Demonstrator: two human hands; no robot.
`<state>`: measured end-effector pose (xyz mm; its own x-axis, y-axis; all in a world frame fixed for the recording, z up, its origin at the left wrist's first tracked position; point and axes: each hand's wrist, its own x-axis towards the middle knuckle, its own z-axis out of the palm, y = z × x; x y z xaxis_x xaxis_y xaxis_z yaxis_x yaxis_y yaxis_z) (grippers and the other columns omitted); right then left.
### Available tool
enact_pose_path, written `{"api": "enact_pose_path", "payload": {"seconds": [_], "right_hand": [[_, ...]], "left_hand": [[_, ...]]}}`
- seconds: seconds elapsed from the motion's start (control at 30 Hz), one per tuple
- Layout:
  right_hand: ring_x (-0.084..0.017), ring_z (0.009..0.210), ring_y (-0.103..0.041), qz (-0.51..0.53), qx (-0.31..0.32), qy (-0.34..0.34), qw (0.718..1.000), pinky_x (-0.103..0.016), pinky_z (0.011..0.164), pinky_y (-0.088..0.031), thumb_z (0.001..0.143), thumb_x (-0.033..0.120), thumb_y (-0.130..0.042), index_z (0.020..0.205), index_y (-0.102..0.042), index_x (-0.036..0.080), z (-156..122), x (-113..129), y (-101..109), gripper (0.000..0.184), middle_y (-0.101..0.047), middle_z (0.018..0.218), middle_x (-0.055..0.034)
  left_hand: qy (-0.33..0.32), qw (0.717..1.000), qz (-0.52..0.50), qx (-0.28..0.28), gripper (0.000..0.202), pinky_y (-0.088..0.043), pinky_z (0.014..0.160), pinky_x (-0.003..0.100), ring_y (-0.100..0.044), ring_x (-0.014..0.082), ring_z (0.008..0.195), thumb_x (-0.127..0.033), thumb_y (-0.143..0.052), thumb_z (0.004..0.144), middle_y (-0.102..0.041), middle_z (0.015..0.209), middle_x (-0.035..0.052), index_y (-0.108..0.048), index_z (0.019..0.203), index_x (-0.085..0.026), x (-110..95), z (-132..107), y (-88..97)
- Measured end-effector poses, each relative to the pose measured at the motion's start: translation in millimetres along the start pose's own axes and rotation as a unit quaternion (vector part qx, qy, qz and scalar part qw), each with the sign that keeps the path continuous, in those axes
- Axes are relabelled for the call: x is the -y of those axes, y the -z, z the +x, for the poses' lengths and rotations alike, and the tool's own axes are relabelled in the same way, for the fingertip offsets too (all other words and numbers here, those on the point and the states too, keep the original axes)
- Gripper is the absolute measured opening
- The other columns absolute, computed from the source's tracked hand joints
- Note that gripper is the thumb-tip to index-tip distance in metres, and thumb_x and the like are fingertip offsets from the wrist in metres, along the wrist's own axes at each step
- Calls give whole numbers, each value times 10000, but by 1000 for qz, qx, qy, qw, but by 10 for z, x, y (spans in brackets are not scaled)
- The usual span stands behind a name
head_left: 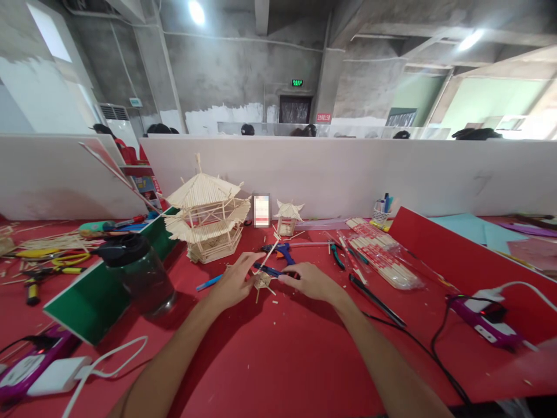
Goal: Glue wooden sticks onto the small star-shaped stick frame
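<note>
My left hand (237, 280) is closed, fingertips around a thin wooden stick (270, 253) that slants up to the right. Just below its fingertips is a small wooden stick piece (263, 281) with thin legs sticking out. My right hand (312, 280) grips the end of a slim dark blue tool (272, 271), whose kind I cannot make out; it lies across above the small piece, toward my left fingertips. Behind the hands a blue glue gun (285, 253) lies on the red table (270, 360). A light blue pen (209, 283) is beside my left hand.
A large stick pavilion (209, 217) and a small one (288, 217) stand behind. A dark bottle (137, 276) is at left. Bagged sticks (383, 255), green-handled pliers (336, 256), a long black tool (376, 299) and a purple power strip (485, 322) lie at right.
</note>
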<state>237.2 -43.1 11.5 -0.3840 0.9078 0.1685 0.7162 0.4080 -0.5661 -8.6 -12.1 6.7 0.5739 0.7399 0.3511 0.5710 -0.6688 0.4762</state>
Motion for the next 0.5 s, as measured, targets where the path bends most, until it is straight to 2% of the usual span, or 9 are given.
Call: {"api": "enact_pose_path", "payload": {"seconds": [0.1, 0.17, 0.37, 0.5], "right_hand": [[-229, 820, -659, -13, 9, 3, 1000, -276, 692, -413, 936, 519, -478, 1039, -754, 231, -5, 4, -11, 411, -755, 969, -70], [-224, 811, -658, -15, 16, 9, 1000, -270, 681, -407, 938, 515, -479, 1024, -752, 234, -8, 3, -13, 401, -755, 961, -62], [-214, 813, -656, -1, 41, 29, 999, -263, 694, -409, 935, 496, -489, 1000, -749, 228, -12, -4, -25, 379, -752, 947, -51], [-199, 808, -648, 14, 63, 37, 997, -253, 700, -406, 935, 465, -496, 1037, -745, 207, -5, 4, -23, 373, -748, 946, -59]], "left_hand": [[-57, 997, -24, 45, 414, -406, 1078, 352, -517, 224, 1266, -209, -453, 937, -547, 1372, 82, -515, 1343, -263, 20, 9, -1], [-60, 996, -29, 57, 409, -421, 1062, 336, -548, 213, 1229, -143, -459, 902, -595, 1319, 71, -566, 1281, -252, 38, 17, -13], [-28, 994, -67, 77, 398, -488, 934, 301, -645, 199, 1048, -140, -479, 872, -689, 1169, 48, -608, 1232, -252, 106, 11, -36], [-26, 992, -77, 94, 405, -482, 925, 284, -647, 192, 1035, -131, -492, 853, -699, 1155, 35, -621, 1218, -248, 151, 9, -35]]}}
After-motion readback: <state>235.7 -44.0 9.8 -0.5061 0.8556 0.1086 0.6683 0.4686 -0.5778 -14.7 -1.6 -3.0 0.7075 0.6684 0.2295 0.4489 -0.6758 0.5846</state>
